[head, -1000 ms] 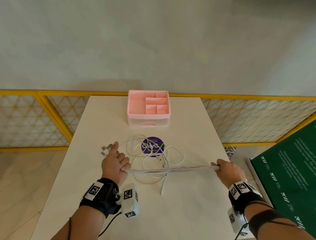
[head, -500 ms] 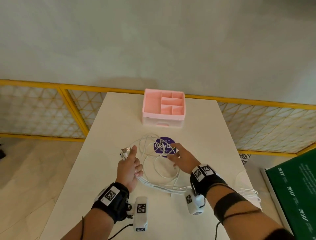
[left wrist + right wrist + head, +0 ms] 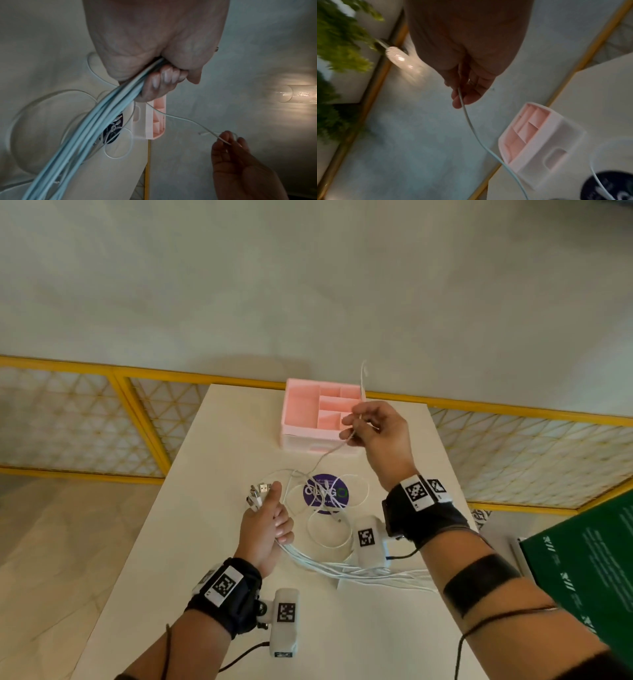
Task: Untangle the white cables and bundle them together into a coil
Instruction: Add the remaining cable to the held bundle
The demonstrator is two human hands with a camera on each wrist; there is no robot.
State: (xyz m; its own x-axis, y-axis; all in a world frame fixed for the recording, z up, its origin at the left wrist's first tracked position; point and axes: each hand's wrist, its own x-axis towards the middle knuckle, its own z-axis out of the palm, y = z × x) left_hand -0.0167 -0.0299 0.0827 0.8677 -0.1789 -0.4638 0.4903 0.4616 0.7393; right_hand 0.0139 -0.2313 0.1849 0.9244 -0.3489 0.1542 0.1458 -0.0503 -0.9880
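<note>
Several white cables (image 3: 329, 529) lie in loose loops on the white table (image 3: 212, 542). My left hand (image 3: 265, 520) grips a bundle of them (image 3: 96, 121) near their USB plugs (image 3: 258, 491), which stick out past my thumb. The bundled strands trail right across the table under my right forearm. My right hand (image 3: 373, 429) is raised over the pink organizer (image 3: 308, 412) and pinches a single cable strand (image 3: 471, 125) between thumb and fingers. That strand's free end (image 3: 363, 374) points upward, and its lower part runs down to the loops.
The pink compartment organizer stands at the far middle of the table. A round purple sticker (image 3: 325, 493) lies under the loops. A yellow-framed lattice railing (image 3: 85, 422) runs behind the table. A green board (image 3: 589, 570) stands at the right edge.
My right hand let go of the stretched bundle, reached to the loops by the sticker, took one strand and lifted it up over the organizer. My left hand kept its grip.
</note>
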